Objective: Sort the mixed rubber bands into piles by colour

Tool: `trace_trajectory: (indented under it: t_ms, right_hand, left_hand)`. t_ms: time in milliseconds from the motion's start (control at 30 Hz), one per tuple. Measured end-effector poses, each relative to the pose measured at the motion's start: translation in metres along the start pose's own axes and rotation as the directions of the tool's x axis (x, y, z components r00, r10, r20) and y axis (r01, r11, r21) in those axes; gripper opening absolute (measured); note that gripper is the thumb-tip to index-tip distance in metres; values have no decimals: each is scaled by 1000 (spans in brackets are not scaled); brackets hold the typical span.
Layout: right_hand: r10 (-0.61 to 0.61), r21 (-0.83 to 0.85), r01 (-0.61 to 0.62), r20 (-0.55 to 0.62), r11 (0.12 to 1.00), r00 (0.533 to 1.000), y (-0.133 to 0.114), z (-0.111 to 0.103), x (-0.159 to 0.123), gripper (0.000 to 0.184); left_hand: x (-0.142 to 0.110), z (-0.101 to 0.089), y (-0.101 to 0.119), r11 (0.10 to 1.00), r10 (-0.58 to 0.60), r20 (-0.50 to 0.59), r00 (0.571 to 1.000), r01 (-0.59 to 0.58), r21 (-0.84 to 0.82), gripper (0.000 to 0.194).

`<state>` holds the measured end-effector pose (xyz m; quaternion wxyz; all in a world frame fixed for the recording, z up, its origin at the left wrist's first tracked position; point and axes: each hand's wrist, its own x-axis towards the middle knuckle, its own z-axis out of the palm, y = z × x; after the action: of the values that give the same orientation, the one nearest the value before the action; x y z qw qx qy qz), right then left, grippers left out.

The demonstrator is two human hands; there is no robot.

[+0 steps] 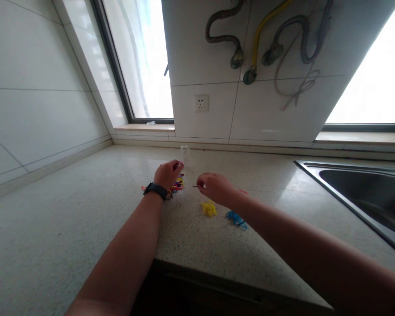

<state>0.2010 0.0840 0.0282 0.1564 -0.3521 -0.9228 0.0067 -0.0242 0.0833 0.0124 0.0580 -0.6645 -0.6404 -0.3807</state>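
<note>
My left hand [167,174], with a black watch on the wrist, hangs over a mixed-colour pile of small rubber bands [177,188]. Its fingers are pinched, with a pinkish bit at the tips too small to name. To the right, my right hand [214,187] is closed on a thin dark band [194,186] that sticks out to the left. Nearer to me lie a yellow pile of bands [209,209] and a blue pile of bands [236,219]. A few red bands [243,191] show behind my right wrist, mostly hidden by it.
A clear plastic container [184,153] stands behind my left hand on the speckled countertop [95,219]. At the right is a steel sink [365,193]. A tiled wall with a power socket [202,103] and hanging hoses [257,41] rises behind. The counter's front edge is close to me.
</note>
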Motion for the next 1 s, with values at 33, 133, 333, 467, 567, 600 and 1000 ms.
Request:
trace_trajectory:
  t_ms: [33, 133, 333, 467, 567, 600, 1000]
  right_hand:
    - [11, 48, -9, -31, 999, 999, 8, -5, -7, 12]
    - [91, 284, -68, -69, 956, 993, 33, -21, -33, 10]
    - [274, 656, -152, -87, 739, 958, 69, -53, -87, 24]
    - [313, 715, -118, -147, 689, 938, 82, -66, -113, 25]
    - [343, 717, -105, -195, 689, 919, 92, -61, -128, 25]
    - [367, 728, -108, -207, 677, 907, 94, -58, -131, 25]
    - [257, 662, 4, -296, 749, 920, 73, -59, -145, 16]
  left_hand:
    - [0, 1, 0, 1000, 5, 4, 1000, -5, -2, 41]
    - [-1, 2, 1, 1000, 10, 15, 1000, -10, -7, 43]
    - [-2, 4, 5, 999, 36, 23, 999, -36, -20, 41]
    - [-4, 3, 8, 998, 53, 17, 998, -53, -29, 39]
    - [-5, 2, 10, 997, 57, 13, 998, -56, -53, 39]
    - [-6, 2, 11, 996, 54, 15, 998, -53, -66, 39]
    - [-9, 3, 19, 989, 7, 31, 999, -2, -149, 40]
